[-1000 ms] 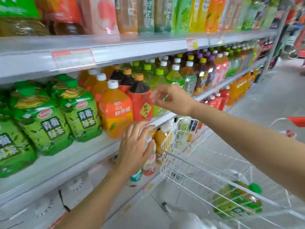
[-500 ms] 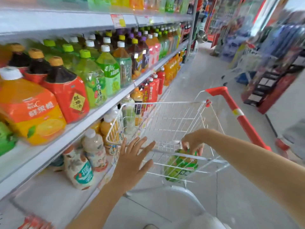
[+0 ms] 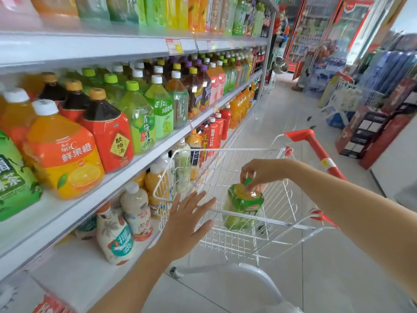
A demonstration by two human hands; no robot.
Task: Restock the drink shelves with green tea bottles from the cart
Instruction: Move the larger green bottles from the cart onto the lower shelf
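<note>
A large green tea bottle [image 3: 243,207] with a green cap and green label stands upright inside the white wire cart [image 3: 225,151]. My right hand [image 3: 259,175] grips the bottle by its cap and neck, and the bottle rises above the cart's near rim. My left hand [image 3: 187,224] hovers with fingers spread just in front of that near rim, to the left of the bottle, touching nothing. More green tea bottles [image 3: 13,179] of the same kind stand at the far left of the middle shelf [image 3: 144,159].
The middle shelf holds orange juice bottles [image 3: 63,152], red plum drink bottles [image 3: 110,134] and lighter green bottles [image 3: 140,118]. White drink bottles [image 3: 115,236] stand on the lower shelf beside the cart. The cart's red handle [image 3: 316,147] points into the aisle. Another cart [image 3: 352,96] stands farther back.
My view swung from the shelf to the cart. My right hand went from the shelf into the cart, took the green tea bottle by its cap and raised it upright. My left hand followed to the cart's rim.
</note>
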